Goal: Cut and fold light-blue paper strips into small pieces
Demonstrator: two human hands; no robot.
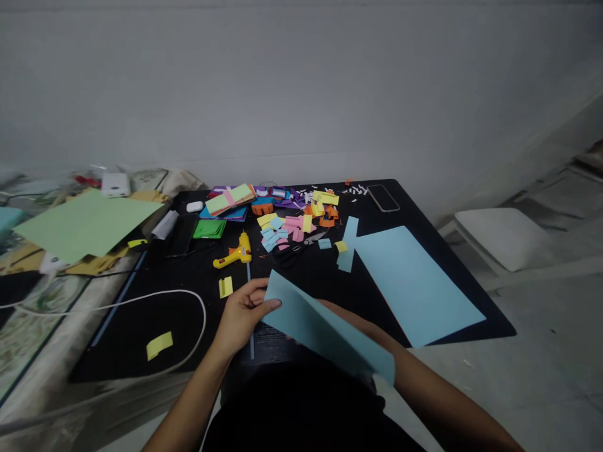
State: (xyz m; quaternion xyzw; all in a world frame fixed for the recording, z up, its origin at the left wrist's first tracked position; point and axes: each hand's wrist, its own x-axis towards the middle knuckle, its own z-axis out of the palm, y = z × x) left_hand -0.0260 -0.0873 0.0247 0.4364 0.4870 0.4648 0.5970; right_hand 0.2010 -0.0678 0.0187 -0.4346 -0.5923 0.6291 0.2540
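Observation:
My left hand [247, 309] pinches the left end of a light blue sheet of paper [325, 326] between thumb and fingers. The sheet is bent lengthwise and held tilted above the table's near edge. Behind it, my right hand [332, 306] is mostly covered; its fingers are hidden, so its grip does not show. On the table to the right lies a larger light blue sheet [414, 282], beside narrow blue strips [348, 242]. Scissors [301, 246] and a yellow glue gun [238, 251] rest beyond my hands.
Small folded papers [294, 229] in several colours lie heaped at the back of the black table [198, 339]. A phone [383, 198] sits at the back right. A white cable [202, 307] loops across the left side. A white stool [502, 235] stands right.

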